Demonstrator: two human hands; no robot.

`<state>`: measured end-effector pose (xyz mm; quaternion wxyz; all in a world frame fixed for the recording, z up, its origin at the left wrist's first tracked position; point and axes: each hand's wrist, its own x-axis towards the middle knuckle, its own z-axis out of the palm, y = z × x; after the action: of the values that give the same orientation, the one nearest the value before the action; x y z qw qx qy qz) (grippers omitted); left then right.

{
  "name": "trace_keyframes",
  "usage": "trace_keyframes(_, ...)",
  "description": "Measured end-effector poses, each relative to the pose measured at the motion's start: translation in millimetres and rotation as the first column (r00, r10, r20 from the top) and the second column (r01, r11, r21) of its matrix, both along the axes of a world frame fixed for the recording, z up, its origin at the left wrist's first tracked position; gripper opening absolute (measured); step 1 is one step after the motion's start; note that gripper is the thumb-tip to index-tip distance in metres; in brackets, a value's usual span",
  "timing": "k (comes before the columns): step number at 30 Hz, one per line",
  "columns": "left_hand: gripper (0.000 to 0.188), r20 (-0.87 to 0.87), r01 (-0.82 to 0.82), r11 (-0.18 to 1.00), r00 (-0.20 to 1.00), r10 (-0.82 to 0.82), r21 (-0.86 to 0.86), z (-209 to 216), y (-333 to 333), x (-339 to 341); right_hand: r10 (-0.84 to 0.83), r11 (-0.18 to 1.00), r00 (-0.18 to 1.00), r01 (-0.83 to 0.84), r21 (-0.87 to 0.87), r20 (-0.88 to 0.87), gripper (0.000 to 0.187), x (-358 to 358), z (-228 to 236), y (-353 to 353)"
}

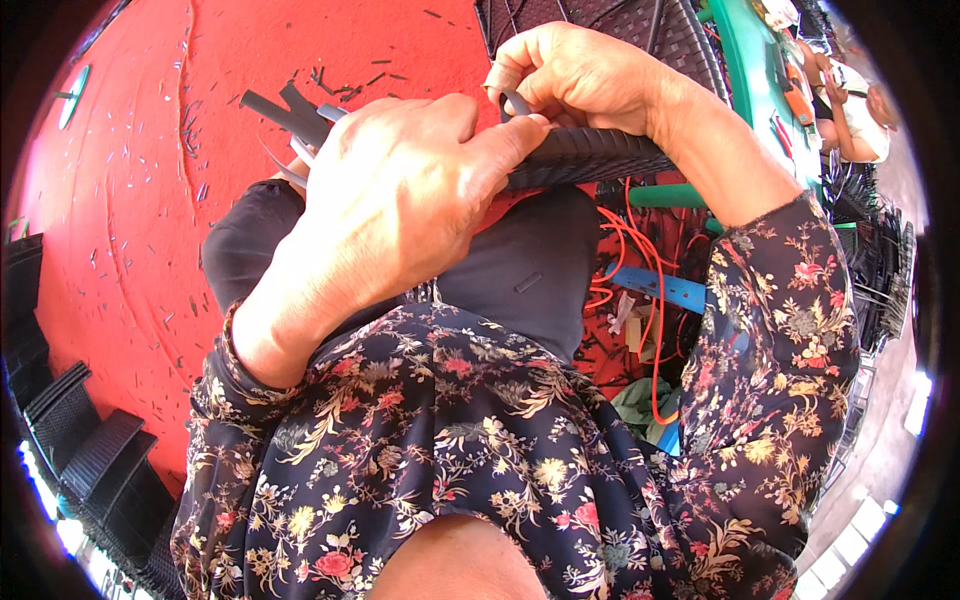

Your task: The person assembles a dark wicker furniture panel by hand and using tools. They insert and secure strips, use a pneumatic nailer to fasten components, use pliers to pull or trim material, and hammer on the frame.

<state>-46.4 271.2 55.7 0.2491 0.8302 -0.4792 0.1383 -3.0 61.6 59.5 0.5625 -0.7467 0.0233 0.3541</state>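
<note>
My left hand [400, 175] is closed at the end of a dark wrapped rail [600, 150] of a wicker piece, its thumb pressed along the top. Beyond its knuckles stick out dark flat lengths [288, 115], along with a thin pale strip; what they join is hidden by the hand. Close by, my right hand [580, 75] pinches a dark flat strip [515, 103] that curls over beside the left thumb. A pale wrapping covers one right fingertip. Behind the right hand rises a dark brown woven panel [680, 45].
Red floor covering [120, 220] is littered with dark strip scraps. To the right stand a green table [745, 60] with tools and an orange hose [655, 330] beneath. Another person [850, 115] sits beyond it. Stacked dark woven pieces [95, 450] line the lower left.
</note>
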Motion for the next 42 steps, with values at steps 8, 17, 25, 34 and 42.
trace_keyframes(8,0.043,-0.014,0.012,1.0,1.0,-0.012,-0.018,2,2,0,0.218,0.975,0.975,-0.216,-0.054,0.047,0.016,2,1,6)
trace_keyframes(17,0.042,-0.078,0.015,0.999,0.997,-0.018,-0.029,1,-3,4,0.474,0.881,0.873,-0.471,-0.049,0.119,0.019,9,-2,2)
trace_keyframes(25,0.034,-0.132,-0.012,0.999,0.991,0.007,-0.041,-9,-1,17,0.205,0.957,0.406,0.106,-0.269,0.891,0.018,-53,19,4)
trace_keyframes(34,0.024,-0.256,0.008,0.996,0.966,-0.03,-0.086,10,-14,38,0.176,0.921,0.056,0.342,-0.185,0.983,0.019,-59,1,11)
trace_keyframes(42,0.023,-0.108,-0.001,0.987,0.994,-0.016,-0.159,-30,-3,40,-0.512,0.84,0.104,0.269,0.472,0.853,0.01,-77,-41,52)
